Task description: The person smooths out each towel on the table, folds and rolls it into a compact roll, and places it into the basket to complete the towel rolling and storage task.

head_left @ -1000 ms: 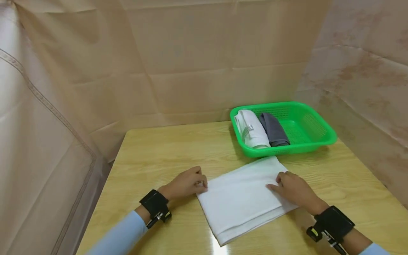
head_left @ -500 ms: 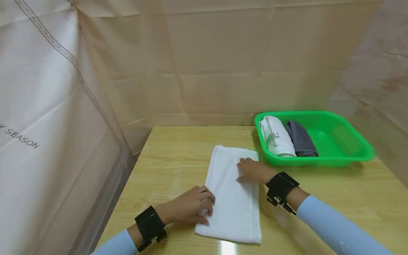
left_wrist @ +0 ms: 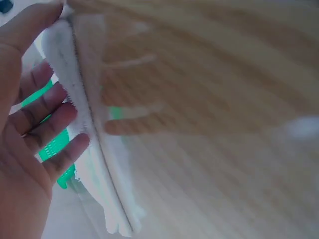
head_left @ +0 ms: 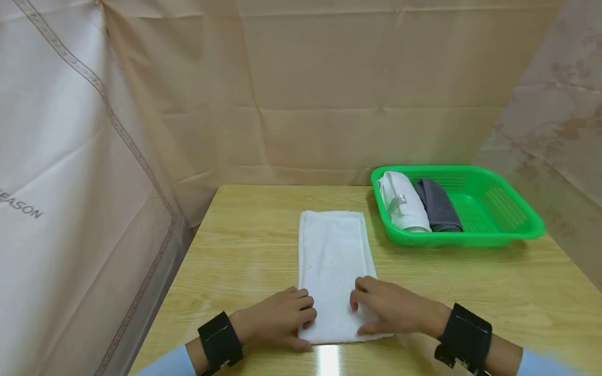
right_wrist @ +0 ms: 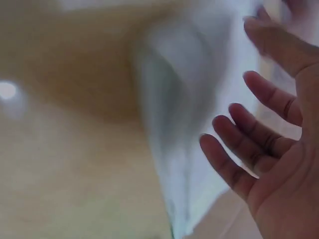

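Observation:
A white towel [head_left: 331, 250], folded into a long rectangle, lies flat on the wooden table with its short end towards me. At its near left corner is my left hand [head_left: 277, 318], fingers loosely bent. The left wrist view has that hand's thumb [left_wrist: 37, 22] at the towel's end and the other fingertips along its side, spread apart from the thumb. Over the near right part is my right hand [head_left: 400, 310], fingers loosely bent. In the right wrist view its fingers [right_wrist: 227, 159] are spread beside the blurred towel, with nothing pinched between them.
A green plastic basket [head_left: 470, 238] stands at the back right of the table [head_left: 254, 235]. In its left part lie a rolled white towel [head_left: 405, 202] and a rolled dark grey towel [head_left: 437, 205]. Hanging cloth [head_left: 305, 94] encloses the back and sides.
The towel was turned from a slanted, wider position to stand lengthwise before me, looking narrower. My right hand came back from its far part to its near end.

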Action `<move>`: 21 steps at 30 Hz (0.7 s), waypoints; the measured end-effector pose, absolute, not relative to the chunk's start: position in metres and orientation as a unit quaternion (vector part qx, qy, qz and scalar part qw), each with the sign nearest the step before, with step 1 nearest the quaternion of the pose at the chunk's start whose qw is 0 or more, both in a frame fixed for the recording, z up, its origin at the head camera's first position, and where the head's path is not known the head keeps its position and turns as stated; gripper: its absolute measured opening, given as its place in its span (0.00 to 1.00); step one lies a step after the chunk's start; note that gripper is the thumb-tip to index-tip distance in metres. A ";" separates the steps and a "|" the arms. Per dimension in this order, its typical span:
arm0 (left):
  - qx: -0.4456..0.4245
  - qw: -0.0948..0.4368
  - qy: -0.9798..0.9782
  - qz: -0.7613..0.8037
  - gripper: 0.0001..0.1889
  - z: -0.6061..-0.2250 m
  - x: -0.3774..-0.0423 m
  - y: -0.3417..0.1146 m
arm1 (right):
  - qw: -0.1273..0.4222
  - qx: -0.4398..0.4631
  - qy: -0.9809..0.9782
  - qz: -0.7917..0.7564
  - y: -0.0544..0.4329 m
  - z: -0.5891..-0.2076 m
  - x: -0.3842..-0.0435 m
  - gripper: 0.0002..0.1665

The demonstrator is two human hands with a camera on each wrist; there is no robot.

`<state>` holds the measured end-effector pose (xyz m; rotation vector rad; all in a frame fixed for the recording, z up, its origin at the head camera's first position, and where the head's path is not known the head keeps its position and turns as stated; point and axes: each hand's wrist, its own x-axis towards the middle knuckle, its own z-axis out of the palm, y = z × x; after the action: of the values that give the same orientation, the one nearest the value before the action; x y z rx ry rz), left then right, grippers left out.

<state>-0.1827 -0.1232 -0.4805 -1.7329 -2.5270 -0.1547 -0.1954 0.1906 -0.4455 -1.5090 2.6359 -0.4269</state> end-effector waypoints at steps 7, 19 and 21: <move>-0.567 0.052 -0.822 -0.023 0.20 -0.480 -0.176 -0.126 | -0.056 -0.535 0.837 -0.098 0.204 -0.471 -0.158 0.18; -0.512 0.024 -0.851 -0.112 0.10 -0.478 -0.173 -0.128 | 0.056 -0.417 0.860 -0.290 0.215 -0.468 -0.164 0.11; -0.482 -0.009 -0.862 -0.155 0.13 -0.477 -0.174 -0.129 | 0.089 -0.386 0.860 -0.321 0.218 -0.468 -0.168 0.10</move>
<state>-0.1739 -0.1287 -0.4768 -1.5229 -2.7259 -0.4883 -0.1681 0.2176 -0.4675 -1.1477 2.5587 -0.9561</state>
